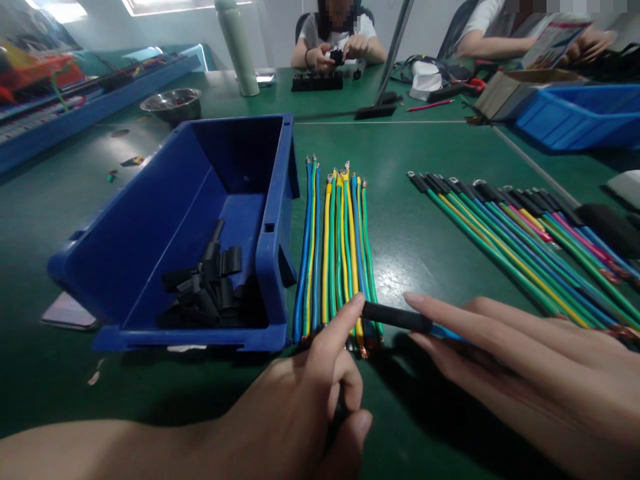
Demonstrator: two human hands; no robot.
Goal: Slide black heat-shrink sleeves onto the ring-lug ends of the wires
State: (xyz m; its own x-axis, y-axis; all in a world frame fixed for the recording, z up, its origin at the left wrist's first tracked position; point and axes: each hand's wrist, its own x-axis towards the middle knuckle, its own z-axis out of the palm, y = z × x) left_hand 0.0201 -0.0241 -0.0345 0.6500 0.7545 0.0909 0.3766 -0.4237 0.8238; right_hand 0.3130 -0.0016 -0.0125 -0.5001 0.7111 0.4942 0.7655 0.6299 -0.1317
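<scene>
My right hand [520, 373] has a blue cable [449, 333] between its fingers, most of it hidden by the hand. Over the cable's end sits a black sleeve [397, 316], pointing left. The index fingertip of my left hand [325, 380] touches the sleeve's free end or is very close to it. That hand grips nothing; its thumb stands apart and the other fingers are curled. Just beyond it lies a row of blue, yellow and green cables [345, 247] with metal lugs at the far ends. To the left, a blue bin [277, 267] contains several loose black sleeves [210, 287].
Cables with black-sleeved ends [510, 240] lie in a slanted row at right. Farther back are a metal bowl [173, 105], a pale green bottle [237, 47], a light blue bin [580, 120] and a cardboard box [515, 93]. Two people sit across the table.
</scene>
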